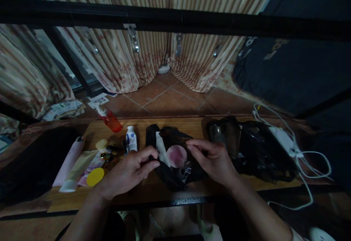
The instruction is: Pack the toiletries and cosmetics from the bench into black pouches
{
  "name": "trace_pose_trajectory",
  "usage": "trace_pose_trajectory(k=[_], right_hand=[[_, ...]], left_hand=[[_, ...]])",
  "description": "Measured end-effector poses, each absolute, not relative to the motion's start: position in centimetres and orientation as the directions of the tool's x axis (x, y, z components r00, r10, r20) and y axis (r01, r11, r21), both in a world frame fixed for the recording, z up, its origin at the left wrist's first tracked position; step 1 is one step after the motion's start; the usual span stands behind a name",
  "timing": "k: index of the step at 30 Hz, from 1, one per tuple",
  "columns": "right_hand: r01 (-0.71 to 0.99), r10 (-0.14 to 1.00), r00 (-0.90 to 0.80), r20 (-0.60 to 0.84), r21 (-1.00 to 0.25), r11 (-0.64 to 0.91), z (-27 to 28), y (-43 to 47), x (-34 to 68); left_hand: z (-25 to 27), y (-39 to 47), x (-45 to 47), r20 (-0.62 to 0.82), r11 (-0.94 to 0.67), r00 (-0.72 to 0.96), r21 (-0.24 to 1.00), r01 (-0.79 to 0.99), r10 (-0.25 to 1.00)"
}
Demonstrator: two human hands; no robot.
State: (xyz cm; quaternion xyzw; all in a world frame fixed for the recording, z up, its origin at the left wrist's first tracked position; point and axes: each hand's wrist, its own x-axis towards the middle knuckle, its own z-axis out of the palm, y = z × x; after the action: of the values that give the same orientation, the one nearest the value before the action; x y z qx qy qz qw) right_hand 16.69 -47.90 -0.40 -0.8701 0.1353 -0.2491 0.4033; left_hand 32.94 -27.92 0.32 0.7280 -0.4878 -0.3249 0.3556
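A soft black bag (pixel 175 184) lies open on the wooden bench in front of me. Inside it show a round pink-topped container (pixel 177 156), a white strip or packet (pixel 162 149) and a small clear, shiny item (pixel 187 168). My left hand (pixel 133 169) is at the bag's left side, fingers curled with thumb and forefinger around its edge. On the opposite side, my right hand (pixel 214 159) pinches the bag's upper right edge between thumb and forefinger. The dim light makes the exact grip hard to see.
Left on the bench (pixel 142 122) are a white-and-blue tube (pixel 131 138), an orange-red pump bottle (pixel 111 120), a pink tube (pixel 68 160), a beige tube (pixel 79 166) and a yellow lid (pixel 95 177). A dark mesh bag (pixel 263 149) and white cables (pixel 309 193) are at right.
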Motion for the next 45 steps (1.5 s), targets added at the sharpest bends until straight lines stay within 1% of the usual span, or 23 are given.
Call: trace_pose_trajectory(k=[3,6,8,13,16,20,23,25,28,29,32,33,34,35,36,37,38,39,40,43,45], right_hand=[[-0.057,-0.471,0.809,0.351,-0.751,-0.658,-0.6,-48.6,16.6],[-0.094,-0.508,0.763,0.399,-0.709,-0.699,-0.5,-49.7,16.2],[-0.137,-0.528,0.736,0.425,-0.670,-0.730,-0.5,-50.9,15.8],[-0.249,-0.585,0.671,0.457,-0.604,-0.757,-0.7,-54.2,14.1],[-0.309,-0.623,0.610,0.489,-0.577,-0.756,-0.9,-55.9,12.8],[-0.376,-0.668,0.556,0.495,-0.568,-0.733,-1.0,-57.1,11.7],[-0.402,-0.674,0.539,0.505,-0.549,-0.732,-1.0,-57.1,11.8],[-0.414,-0.672,0.569,0.475,-0.541,-0.732,-0.9,-56.9,12.1],[-0.373,-0.655,0.620,0.431,-0.573,-0.730,-0.5,-56.4,12.6],[-0.340,-0.653,0.608,0.452,-0.595,-0.728,-0.2,-56.1,12.8],[-0.205,-0.640,0.503,0.581,-0.639,-0.741,0.9,-53.9,13.1],[-0.155,-0.613,0.504,0.608,-0.635,-0.757,1.3,-52.7,13.2],[-0.082,-0.566,0.548,0.616,-0.634,-0.769,1.6,-51.3,13.5],[0.015,-0.492,0.626,0.605,-0.640,-0.768,1.7,-49.7,13.8],[0.129,-0.383,0.707,0.594,-0.641,-0.756,1.7,-48.1,14.1],[0.204,-0.277,0.787,0.551,-0.656,-0.727,1.5,-46.7,14.6],[0.235,-0.208,0.842,0.498,-0.685,-0.689,1.1,-45.4,15.0],[0.190,-0.196,0.894,0.403,-0.736,-0.650,0.6,-44.4,15.5],[0.126,-0.204,0.928,0.313,-0.777,-0.616,-0.2,-43.7,16.0],[-0.109,-0.347,0.932,0.108,-0.826,-0.552,-3.0,-43.4,17.4],[-0.217,-0.443,0.896,0.028,-0.843,-0.492,-4.8,-44.1,18.2]], left_hand=[[-0.1,-28.5,32.5,-0.053,-0.235,0.358,0.841,-0.487,-0.932],[-0.5,-29.4,31.6,-0.015,-0.193,0.376,0.877,-0.441,-0.926],[-0.8,-30.0,31.0,-0.016,-0.175,0.350,0.886,-0.429,-0.937],[-1.7,-30.6,30.5,-0.032,-0.187,0.307,0.850,-0.492,-0.951],[-2.4,-30.6,30.7,-0.051,-0.215,0.306,0.820,-0.530,-0.951],[-3.0,-30.6,30.9,-0.093,-0.256,0.299,0.781,-0.569,-0.950],[-3.2,-30.6,31.0,-0.119,-0.278,0.295,0.763,-0.584,-0.948],[-3.5,-30.6,31.1,-0.125,-0.290,0.304,0.754,-0.590,-0.944],[-4.2,-30.8,31.3,-0.098,-0.290,0.336,0.754,-0.589,-0.937],[-4.5,-30.9,31.3,-0.085,-0.287,0.348,0.757,-0.587,-0.934],[-5.1,-31.3,31.3,-0.078,-0.308,0.380,0.745,-0.592,-0.922],[-5.2,-31.4,31.3,-0.085,-0.319,0.385,0.734,-0.599,-0.919],[-5.3,-31.5,31.3,-0.091,-0.325,0.384,0.724,-0.608,-0.919],[-5.3,-31.6,31.2,-0.089,-0.323,0.378,0.716,-0.619,-0.921],[-5.2,-31.7,31.2,-0.081,-0.316,0.372,0.710,-0.629,-0.925],[-5.1,-31.8,31.2,-0.067,-0.305,0.369,0.707,-0.638,-0.927],[-5.0,-31.8,31.3,-0.058,-0.296,0.365,0.707,-0.643,-0.929],[-4.9,-31.9,31.4,-0.049,-0.289,0.363,0.708,-0.645,-0.931],[-4.9,-31.8,31.5,-0.044,-0.286,0.365,0.710,-0.644,-0.930],[-4.8,-31.7,32.1,-0.040,-0.297,0.384,0.709,-0.639,-0.922],[-4.8,-31.6,32.3,-0.037,-0.312,0.406,0.703,-0.638,-0.913]])
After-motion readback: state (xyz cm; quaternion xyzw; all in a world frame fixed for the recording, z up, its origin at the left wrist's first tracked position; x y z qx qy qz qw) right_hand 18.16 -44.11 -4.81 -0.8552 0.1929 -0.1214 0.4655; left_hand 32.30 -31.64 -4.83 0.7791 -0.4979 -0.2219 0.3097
